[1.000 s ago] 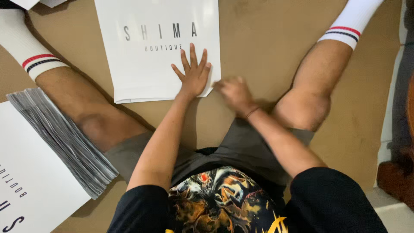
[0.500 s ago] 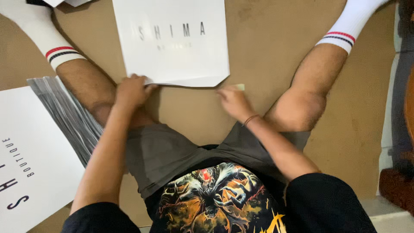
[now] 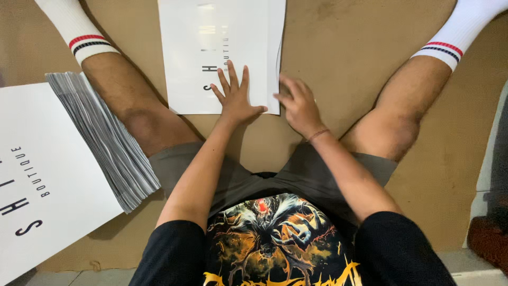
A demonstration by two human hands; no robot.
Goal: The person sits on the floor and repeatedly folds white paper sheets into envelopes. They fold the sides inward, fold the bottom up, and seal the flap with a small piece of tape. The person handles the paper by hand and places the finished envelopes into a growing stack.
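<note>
A flat white printed bag [image 3: 211, 47] lies on the brown cardboard floor [image 3: 338, 47] between my outstretched legs, turned so its lettering runs sideways. My left hand [image 3: 235, 98] rests flat on the bag's near right corner, fingers spread. Just to its right, my right hand [image 3: 299, 106] has its fingertips at the bag's right edge, fingers loosely apart. Neither hand grips anything.
A thick stack of the same white printed bags [image 3: 58, 164] sits on the left beside my left leg [image 3: 127, 106], its layered grey edges facing me. My right leg [image 3: 402, 111] stretches to the upper right. A white ledge [image 3: 492, 159] borders the right.
The white bag has been turned a quarter turn, long side now pointing away from me. My left hand has moved from the bag's near left corner onto its near right corner.
</note>
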